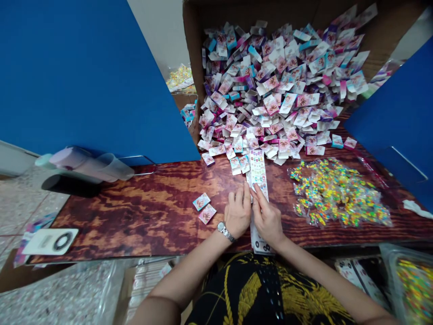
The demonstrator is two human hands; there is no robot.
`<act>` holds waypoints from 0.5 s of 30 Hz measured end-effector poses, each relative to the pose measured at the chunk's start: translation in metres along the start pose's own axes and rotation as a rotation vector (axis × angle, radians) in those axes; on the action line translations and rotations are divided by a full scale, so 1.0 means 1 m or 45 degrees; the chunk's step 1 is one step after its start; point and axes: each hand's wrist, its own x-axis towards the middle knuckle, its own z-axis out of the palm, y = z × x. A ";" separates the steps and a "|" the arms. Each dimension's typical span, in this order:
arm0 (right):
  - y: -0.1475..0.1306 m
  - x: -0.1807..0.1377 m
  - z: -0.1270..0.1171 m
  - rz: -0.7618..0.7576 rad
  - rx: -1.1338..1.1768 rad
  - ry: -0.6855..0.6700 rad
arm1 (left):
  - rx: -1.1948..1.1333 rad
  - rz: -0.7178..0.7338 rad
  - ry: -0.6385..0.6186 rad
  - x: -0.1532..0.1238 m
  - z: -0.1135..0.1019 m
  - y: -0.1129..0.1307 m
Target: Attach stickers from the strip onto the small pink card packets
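Note:
My left hand (238,212), with a wristwatch, and my right hand (267,217) meet at the middle of the wooden table (142,212). Both are closed on a long white strip of colourful stickers (258,171) that runs away from me toward a big heap of small folded pink and white cards (270,90). The strip's near end hangs over the table's front edge under my hands. Two loose cards (204,207) lie just left of my left hand.
A pile of clear packets with yellow and green bits (338,194) lies to the right. Blue panels (84,72) stand left and right. A cardboard box wall (192,40) backs the heap. A plastic cup (111,167) lies at the left, a white device (50,241) near the left corner.

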 end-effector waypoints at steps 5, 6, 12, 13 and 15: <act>0.004 0.000 -0.006 0.024 0.104 -0.081 | -0.217 -0.045 -0.018 -0.001 -0.002 -0.002; 0.005 0.002 -0.009 0.090 0.174 -0.106 | -0.283 -0.046 -0.014 -0.002 -0.003 -0.002; 0.015 0.016 -0.026 0.305 0.581 -0.218 | -0.631 -0.033 0.065 -0.002 -0.010 -0.006; 0.017 0.018 -0.027 0.341 0.647 -0.244 | -0.662 -0.032 0.071 -0.002 -0.011 -0.006; 0.018 0.022 -0.028 0.427 0.782 -0.297 | -0.694 -0.020 0.070 -0.002 -0.011 -0.007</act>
